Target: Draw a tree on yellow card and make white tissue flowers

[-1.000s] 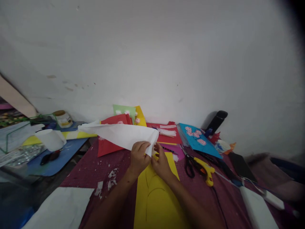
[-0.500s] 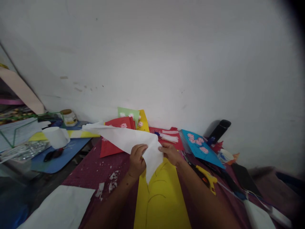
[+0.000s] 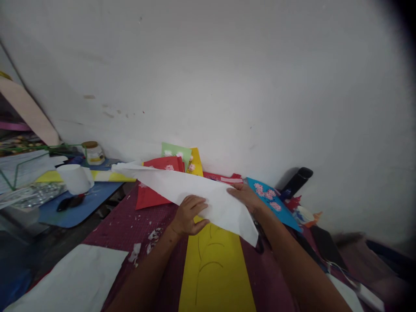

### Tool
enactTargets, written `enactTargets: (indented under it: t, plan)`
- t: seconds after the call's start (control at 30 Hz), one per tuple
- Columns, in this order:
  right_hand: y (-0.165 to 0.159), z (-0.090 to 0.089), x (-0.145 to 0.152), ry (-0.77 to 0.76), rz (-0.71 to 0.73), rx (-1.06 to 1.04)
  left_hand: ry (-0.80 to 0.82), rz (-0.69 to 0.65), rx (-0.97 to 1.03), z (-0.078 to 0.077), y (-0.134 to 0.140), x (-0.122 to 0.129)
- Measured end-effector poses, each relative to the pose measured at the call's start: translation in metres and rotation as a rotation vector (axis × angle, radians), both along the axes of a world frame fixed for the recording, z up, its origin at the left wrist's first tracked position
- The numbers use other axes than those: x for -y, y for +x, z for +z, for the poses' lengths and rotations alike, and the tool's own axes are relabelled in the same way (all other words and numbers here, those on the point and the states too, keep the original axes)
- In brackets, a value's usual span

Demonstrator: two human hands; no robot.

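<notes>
A long white paper sheet (image 3: 224, 207) stretches across the far half of the table, its right corner hanging down. My right hand (image 3: 247, 197) grips its upper edge, thumb on the near face. On its lower edge lies my left hand (image 3: 190, 214), open, fingers stretched over the paper and thumb apart. Below both hands is a yellow card (image 3: 217, 277) with curved dark pencil or pen lines; the white sheet covers its far end.
Red cards (image 3: 151, 197), a green card (image 3: 177, 151) and a blue card (image 3: 268, 195) bear pink flowers. A black bottle (image 3: 299, 182) leans at the wall. Left are a white mug (image 3: 74, 178), a jar (image 3: 93, 154) and another white sheet (image 3: 78, 277).
The sheet, folded between my hands before, is now spread out to the right. My right hand has moved right and slightly away with its edge; my left hand has loosened and flattened.
</notes>
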State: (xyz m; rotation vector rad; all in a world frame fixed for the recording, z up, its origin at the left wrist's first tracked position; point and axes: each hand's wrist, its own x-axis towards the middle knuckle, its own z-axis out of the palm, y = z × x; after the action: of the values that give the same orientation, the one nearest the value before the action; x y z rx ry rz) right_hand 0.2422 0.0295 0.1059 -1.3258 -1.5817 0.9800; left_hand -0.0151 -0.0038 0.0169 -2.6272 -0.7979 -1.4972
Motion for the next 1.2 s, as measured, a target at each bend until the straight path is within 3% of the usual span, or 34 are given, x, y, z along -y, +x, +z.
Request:
enactTargets:
  t: [0.13, 0.23, 0.33, 0.47, 0.6, 0.77, 0.97, 1.1, 1.2]
  plan:
    - [0.005, 0.009, -0.003, -0.217, 0.137, -0.053, -0.007, 0.032, -0.007, -0.001, -0.001, -0.002]
    - [0.009, 0.015, -0.003, -0.239, 0.156, 0.01, -0.026, 0.081, -0.015, -0.003, 0.003, -0.002]
    - [0.014, 0.02, -0.002, -0.236, 0.179, 0.105, -0.08, 0.212, 0.004, -0.006, 0.006, -0.003]
    - [0.023, 0.027, -0.001, -0.095, 0.241, 0.344, -0.125, 0.332, 0.032, -0.01, 0.009, -0.006]
    - [0.029, 0.032, 0.0, 0.101, 0.235, 0.613, -0.133, 0.304, 0.015, -0.013, 0.012, -0.006]
    - [0.035, 0.03, 0.0, 0.146, 0.174, 0.722, -0.184, 0.288, -0.044, -0.009, 0.017, 0.0]
    - [0.036, 0.037, 0.005, 0.119, 0.111, 0.632, -0.283, 0.242, -0.162, -0.004, 0.023, 0.005]
    - [0.018, 0.041, 0.014, 0.045, 0.043, 0.366, -0.329, 0.19, -0.197, -0.006, 0.033, 0.013]
    - [-0.006, 0.04, 0.022, -0.056, 0.039, 0.187, -0.365, 0.098, -0.116, -0.004, 0.038, 0.017]
